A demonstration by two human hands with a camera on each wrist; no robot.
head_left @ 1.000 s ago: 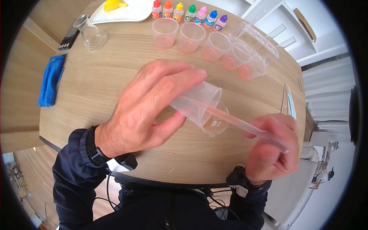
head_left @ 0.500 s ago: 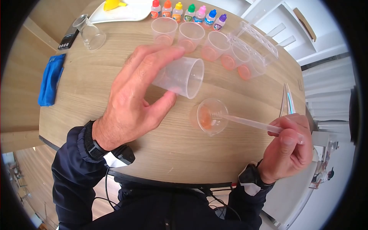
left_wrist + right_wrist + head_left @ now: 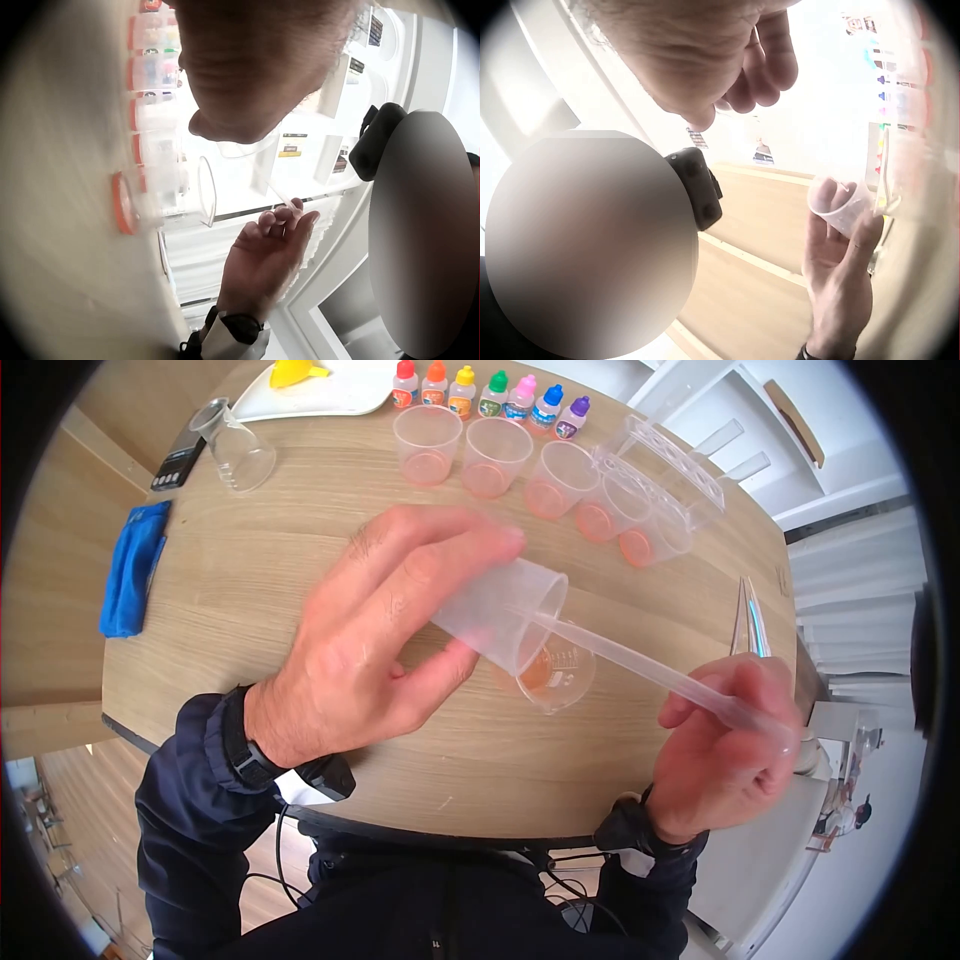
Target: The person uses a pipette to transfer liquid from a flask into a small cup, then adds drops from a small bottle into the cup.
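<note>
My left hand [image 3: 370, 635] grips a clear plastic cup [image 3: 505, 610] from behind, tilted on its side with the mouth toward the right. In my right hand [image 3: 725, 750] is a clear plastic dropper pipette [image 3: 640, 665], pinched near its bulb; its tip reaches into the cup's mouth. Below the cup stands a small clear beaker [image 3: 570, 685] with white markings and orange liquid, partly hidden by the cup. The right wrist view shows the left fingers around the tilted cup [image 3: 844, 206]. In the left wrist view, the right hand [image 3: 266, 259] holds the pipette up.
Several clear cups [image 3: 497, 455] with orange liquid stand in a row at the back, by a clear test tube rack [image 3: 665, 470]. Behind them are colour dropper bottles [image 3: 497, 395]. A flask [image 3: 243, 460], blue cloth [image 3: 137, 570] and white tray [image 3: 350, 390] sit left; tweezers [image 3: 752, 615] lie right.
The cup swung up and left while the pipette tip moved to the beaker. Now the cup is back down to the right and the tip is in its mouth again.
</note>
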